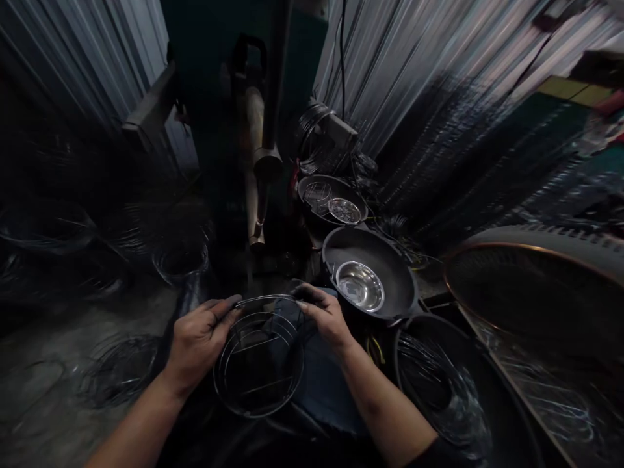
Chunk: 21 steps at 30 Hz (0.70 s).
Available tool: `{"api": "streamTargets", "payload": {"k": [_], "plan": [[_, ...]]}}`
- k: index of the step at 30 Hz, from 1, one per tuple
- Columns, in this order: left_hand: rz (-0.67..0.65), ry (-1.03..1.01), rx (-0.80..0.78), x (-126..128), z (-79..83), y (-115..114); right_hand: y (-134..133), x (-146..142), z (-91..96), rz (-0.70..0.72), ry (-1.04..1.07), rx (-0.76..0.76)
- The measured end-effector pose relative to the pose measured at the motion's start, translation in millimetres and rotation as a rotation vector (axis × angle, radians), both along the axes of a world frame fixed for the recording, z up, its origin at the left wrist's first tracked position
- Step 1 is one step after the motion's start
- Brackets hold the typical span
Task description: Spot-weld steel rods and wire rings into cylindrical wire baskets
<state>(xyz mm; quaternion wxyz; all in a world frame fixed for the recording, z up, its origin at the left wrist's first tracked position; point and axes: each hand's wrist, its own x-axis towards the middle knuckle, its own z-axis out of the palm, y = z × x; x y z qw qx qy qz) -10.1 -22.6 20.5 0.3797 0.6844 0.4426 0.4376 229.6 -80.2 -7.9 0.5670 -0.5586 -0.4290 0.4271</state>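
Note:
Between my two hands is a round wire frame (258,414), made of thin metal rings with straight wires across. My left hand (199,335) is closed, thumb and fingers pinching the upper wire at its left end. On the opposite side my right hand (325,315) pinches the same curved wire, its fingertips dark. The frame hangs tilted below this wire, close to my lap. A blue surface (324,383) shows behind it, beside my right forearm. Whether the upper wire is joined to the lower rings is hard to see.
A machine with a cylindrical arm (268,166) stands ahead. To the right are a dark basin (394,263) with a shiny metal bowl (361,286), a farther basin (312,182) with wire pieces, a tub (507,390) of wire rings and a large round fan guard (536,247). Wire coils (121,370) lie left.

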Motion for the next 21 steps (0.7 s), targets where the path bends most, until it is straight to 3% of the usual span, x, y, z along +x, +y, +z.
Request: {"api": "streamTargets", "payload": {"k": [4,9,14,21], "plan": [[0.042,0.101,0.145,0.5,-5.5,-0.4,5.8,-18.5,14.2,-0.032,-0.321,0.234],[-0.014,0.256,0.442,-4.2,-17.2,5.2,13.2,-33.2,11.7,-0.052,-0.623,0.498],[-0.04,0.404,0.662,-10.1,-27.3,13.3,14.5,-34.5,4.4,-0.119,-0.73,0.585],[-0.046,0.48,0.649,-11.2,-27.6,16.9,15.8,-33.6,-1.7,-0.132,-0.773,0.588]]}}
